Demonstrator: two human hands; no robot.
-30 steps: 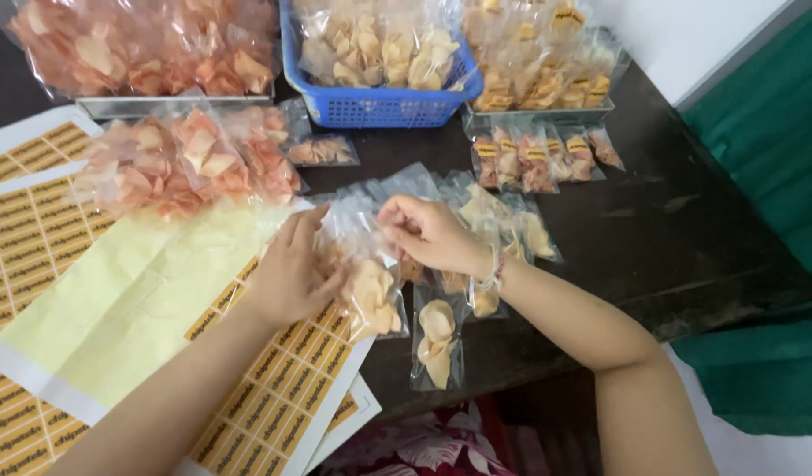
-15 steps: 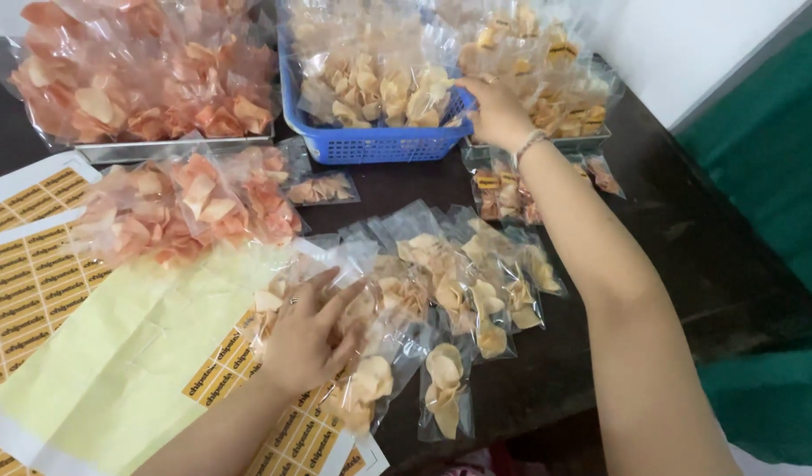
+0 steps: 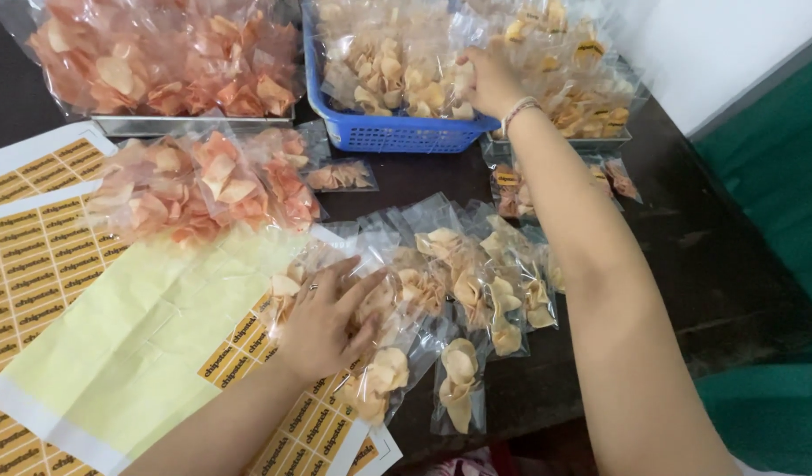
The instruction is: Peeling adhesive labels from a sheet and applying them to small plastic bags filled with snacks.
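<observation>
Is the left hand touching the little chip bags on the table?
Touching. The head view shows the left hand lying flat, fingers spread, right on top of the chip bags, with no gap.

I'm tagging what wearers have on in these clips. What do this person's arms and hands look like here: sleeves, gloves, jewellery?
Both arms are bare from the bottom edge of the picture to the hands: no sleeves show, no gloves. The left hand wears a thin ring on one finger. The right hand has a slim pale bracelet around the wrist. No watch or markings can be made out.
</observation>
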